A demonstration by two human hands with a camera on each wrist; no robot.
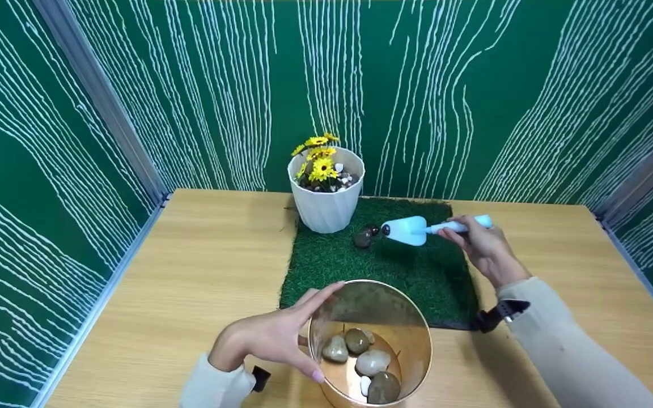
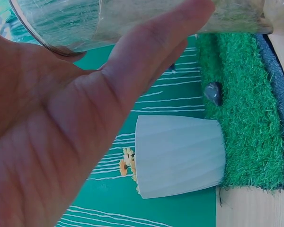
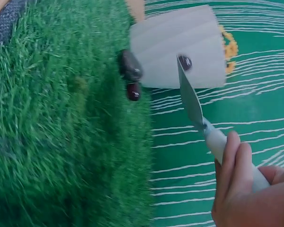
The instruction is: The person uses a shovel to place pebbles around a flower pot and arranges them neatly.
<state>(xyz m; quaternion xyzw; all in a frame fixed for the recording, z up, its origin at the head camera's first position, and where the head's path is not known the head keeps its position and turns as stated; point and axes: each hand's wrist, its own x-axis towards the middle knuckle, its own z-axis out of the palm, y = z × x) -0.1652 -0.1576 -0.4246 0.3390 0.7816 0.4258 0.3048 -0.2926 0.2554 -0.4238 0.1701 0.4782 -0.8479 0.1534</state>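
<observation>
My right hand [image 1: 482,246] grips the handle of a light blue trowel [image 1: 408,230], its blade raised above the turf and pointing left. A small dark pebble [image 3: 184,62] sits at the blade's tip. Close by on the turf lie a larger dark stone [image 1: 363,238] and a small dark red pebble [image 3: 133,91]. With thumb and fingers spread around its side, my left hand [image 1: 275,338] holds a clear, amber-tinted container [image 1: 372,289]. Inside it are several smooth grey-brown stones [image 1: 373,362] and a small white one [image 1: 365,386].
A white ribbed pot [image 1: 326,209] with yellow flowers [image 1: 322,168] and pebbles stands at the back-left corner of the green turf mat [image 1: 326,263]. The mat lies on a wooden table [image 1: 219,255]. Green walls with white lines [image 1: 219,96] enclose the back and sides.
</observation>
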